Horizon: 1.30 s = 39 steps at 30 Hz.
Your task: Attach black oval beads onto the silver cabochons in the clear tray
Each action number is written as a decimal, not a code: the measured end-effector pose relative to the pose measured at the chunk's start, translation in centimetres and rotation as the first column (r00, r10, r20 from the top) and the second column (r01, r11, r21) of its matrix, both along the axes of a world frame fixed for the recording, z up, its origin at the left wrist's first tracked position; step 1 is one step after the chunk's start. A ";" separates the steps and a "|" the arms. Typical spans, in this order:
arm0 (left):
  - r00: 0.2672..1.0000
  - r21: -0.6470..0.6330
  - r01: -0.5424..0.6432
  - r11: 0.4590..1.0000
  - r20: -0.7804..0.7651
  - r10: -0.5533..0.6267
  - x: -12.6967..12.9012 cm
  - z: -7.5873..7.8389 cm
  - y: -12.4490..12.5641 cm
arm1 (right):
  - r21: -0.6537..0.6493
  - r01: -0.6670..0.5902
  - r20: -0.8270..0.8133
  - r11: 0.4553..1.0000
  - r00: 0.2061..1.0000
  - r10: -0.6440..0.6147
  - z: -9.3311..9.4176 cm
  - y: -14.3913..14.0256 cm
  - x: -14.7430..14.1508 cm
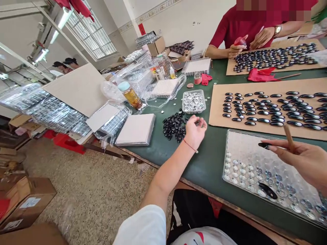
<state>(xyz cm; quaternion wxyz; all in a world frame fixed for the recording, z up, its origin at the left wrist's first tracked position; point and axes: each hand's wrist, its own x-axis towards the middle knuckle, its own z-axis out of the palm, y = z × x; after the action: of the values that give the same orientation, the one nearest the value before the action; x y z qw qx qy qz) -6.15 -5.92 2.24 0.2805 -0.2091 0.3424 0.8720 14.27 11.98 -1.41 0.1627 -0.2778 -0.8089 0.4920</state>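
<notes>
From the head camera, I see a green table (212, 160) with lots of small shiny things on it. The person's left hand (194, 131) reaches out to a pile of black oval pieces (175, 127) lying loose on the table. The hand rests right at the edge of the pile, with the fingers curled down, but I cannot tell if they are pinching a piece. Just behind the pile stands a little clear box of silver discs (193, 101). The right hand (301, 158) hangs over a clear tray (242, 143) near the front edge of the table. It holds a thin wooden stick (289, 134), and one black oval piece (263, 145) sits at the fingertips. Another black piece (267, 190) lies down in the tray among round silver spots. Behind the tray is a brown cardboard sheet (217, 109) with rows of black ovals laid on it. Across the table sits another person in a red shirt (237, 23), with both hands over a second cardboard sheet (230, 69) full of black pieces. A red cloth (260, 75) lies near them. On the left, a bottle of yellow liquid (130, 95) stands among plastic bags.
</notes>
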 end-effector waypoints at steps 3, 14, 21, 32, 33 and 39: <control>0.993 0.026 0.116 0.993 0.028 -0.117 1.0 -0.9 0.9 | 0.012 0.102 0.131 0.995 0.986 -0.103 0.1 -0.3 -0.4; 0.934 0.002 0.250 0.968 -0.265 -0.241 1.4 -1.1 0.9 | 0.429 -0.099 0.091 0.898 0.994 0.066 2.2 -1.6 -8.3; 0.933 -0.067 0.252 0.965 -0.248 -0.261 2.3 -1.9 1.6 | 0.475 -0.197 0.264 0.858 0.962 0.075 1.7 -0.9 -15.2; 0.913 -0.126 0.252 0.959 -0.298 -0.279 0.8 -1.2 1.7 | 0.521 -0.260 0.290 0.813 0.950 0.118 1.2 -0.6 -16.5; 0.903 -0.157 0.262 0.952 -0.307 -0.299 0.7 -1.1 1.7 | 0.527 -0.265 0.287 0.808 0.950 0.124 1.4 -0.8 -16.3; 0.825 -0.318 0.303 0.898 -0.385 -0.415 -0.7 -0.5 2.0 | 0.617 -0.250 0.287 0.747 0.954 0.082 3.6 -1.7 -14.1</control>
<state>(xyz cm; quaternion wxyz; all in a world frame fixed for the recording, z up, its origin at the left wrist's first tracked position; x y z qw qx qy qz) -6.86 -3.88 1.73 0.3272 0.0308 0.5347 0.7785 0.18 10.24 2.17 0.1039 -0.1887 -0.9637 0.1580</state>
